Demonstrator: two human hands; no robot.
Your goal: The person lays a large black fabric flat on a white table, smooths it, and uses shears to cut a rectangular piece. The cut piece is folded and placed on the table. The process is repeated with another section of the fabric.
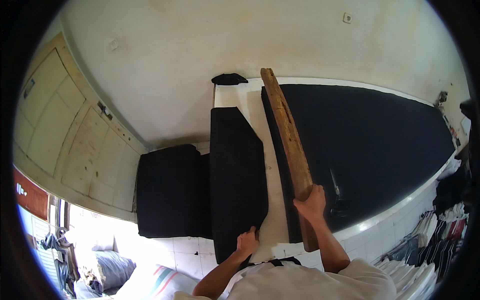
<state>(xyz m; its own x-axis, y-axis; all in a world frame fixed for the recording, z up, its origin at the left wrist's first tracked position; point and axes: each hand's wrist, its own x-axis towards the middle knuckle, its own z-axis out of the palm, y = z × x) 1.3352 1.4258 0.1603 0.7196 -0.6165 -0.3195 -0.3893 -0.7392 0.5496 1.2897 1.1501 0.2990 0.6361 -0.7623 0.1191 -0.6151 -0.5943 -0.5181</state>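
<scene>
Our right hand (311,199) was clasped around the long wooden plank (290,150), lying along the left edge of the big black cloth (370,145). Our left hand (247,242), fingers curled, pressed a folded black piece (236,175) left of the plank. We judged the cutting had only begun; most cloth remained whole.

We are in a small garment or cloth-cutting workshop. A long white table (250,107) carries a wide spread of black fabric (370,145) and a cut stack (235,175), with another black pile (170,190) beside it. A long wooden board (290,145) lies along the cloth's edge, with scissors (336,192) on the fabric. Folded garments (440,230) are heaped at right, sacks (105,265) on the tiled floor.
</scene>
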